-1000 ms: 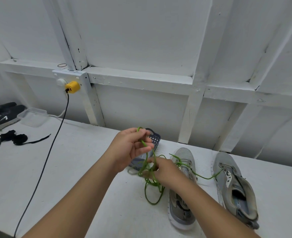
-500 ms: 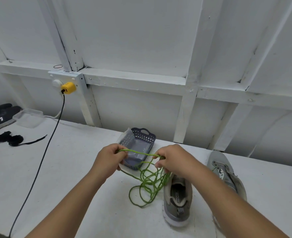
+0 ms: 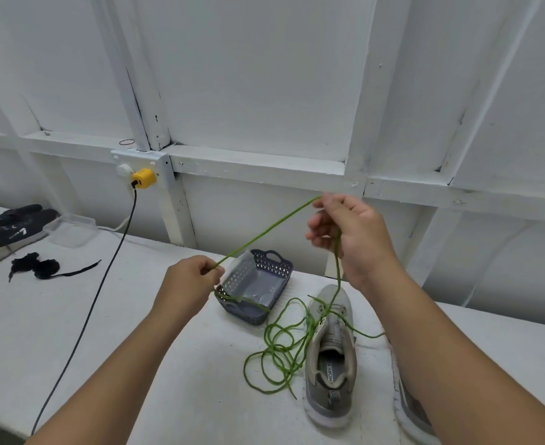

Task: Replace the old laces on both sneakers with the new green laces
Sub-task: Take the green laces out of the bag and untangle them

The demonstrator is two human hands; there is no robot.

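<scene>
— Black at far left? Seeing a pair of dark sneakers point(image 3: 6, 224) by the table's edge, a clear plastic tub point(image 3: 72, 229) beside them, and a heap of black old laces point(image 3: 41, 268) lying loose on the white table point(image 3: 72, 316).

— Agreed. Next along, a yellow plug point(image 3: 143, 179) in a white wall socket point(image 3: 138, 162), with a black power cable point(image 3: 104, 277) trailing down across the tabletop.

— Then the left hand point(image 3: 189, 282)?

— Curled, pinching the long green lace point(image 3: 264, 231) between thumb and fingers, low, just beside the slate-blue perforated plastic basket point(image 3: 258, 284).

— Lace drawn taut from there?

— Yes, stretched up and rightward to the right hand point(image 3: 350, 232), raised higher, fingertips pinching the strand, other fingers loosely bent around a length dropping downward.

— And below?

— Hanging down to the grey mesh sneaker point(image 3: 330, 358), crossing its front eyelets; remaining slack piled in loose loops on the table just left of that shoe, touching it.

— Second sneaker?

— Only a grey edge point(image 3: 409, 412) showing behind the right forearm, mostly hidden.
</scene>
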